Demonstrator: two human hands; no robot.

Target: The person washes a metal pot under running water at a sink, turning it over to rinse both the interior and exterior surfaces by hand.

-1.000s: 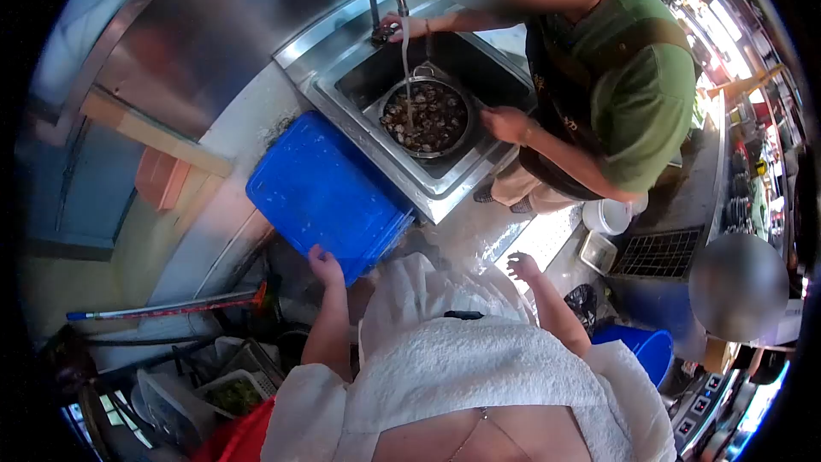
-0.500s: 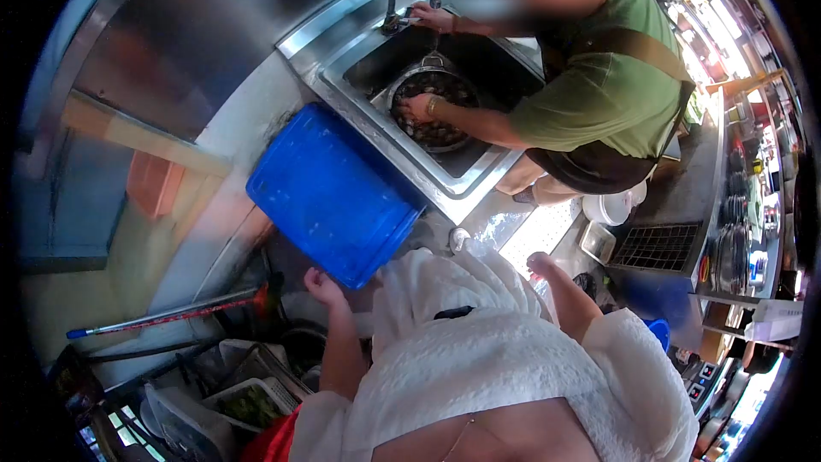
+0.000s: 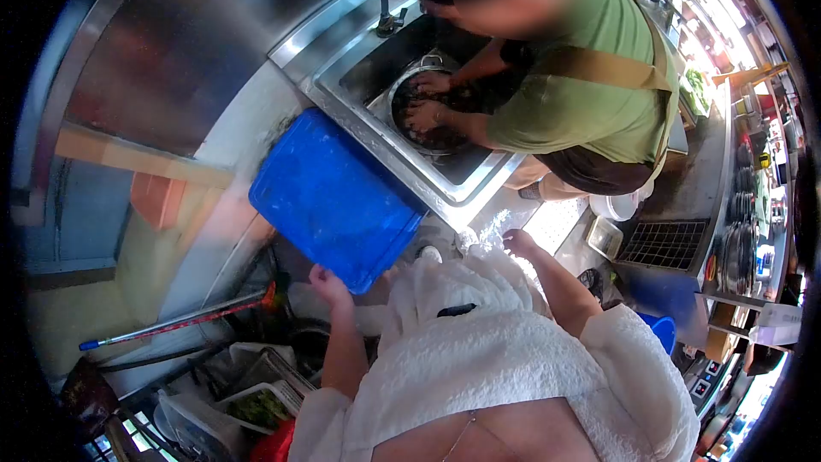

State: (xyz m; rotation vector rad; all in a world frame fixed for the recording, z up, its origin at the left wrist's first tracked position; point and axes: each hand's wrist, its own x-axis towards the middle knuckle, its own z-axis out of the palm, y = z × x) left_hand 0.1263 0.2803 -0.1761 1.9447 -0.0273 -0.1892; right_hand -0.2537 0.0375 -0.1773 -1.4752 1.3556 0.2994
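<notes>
Blue plastic shows just beside the left hand (image 3: 329,284): it is the bin (image 3: 338,201), whose near corner comes close to the fingertips, though whether they touch cannot be told. That hand is released, its fingers gently curled. The right hand (image 3: 519,244) is lifted on the other side of the white gown (image 3: 513,368), also loose, its fingers softly bent above the wet floor (image 3: 492,224). The bin stands along the left edge of a metal sink (image 3: 460,198), between the sink's left corner and its near corner. Inside the sink sits a round pot (image 3: 437,153), its loop handle toward the back edge. A co-worker's hands (image 3: 423,114) are both down in the pot; what they touch is too dark to make out. A tap (image 3: 389,24) rises at the sink's back edge. The co-worker (image 3: 590,94), in a green shirt with a tan strap, leans in over the sink's right edge. Past that person's legs are a white bucket (image 3: 614,206), a small tray (image 3: 605,238) and a dark grate (image 3: 663,244). Toward the lower left, a pole (image 3: 171,325) slants above a white basket holding greens (image 3: 256,411). Beyond the bin, at far left, is an orange tub (image 3: 158,198).
</notes>
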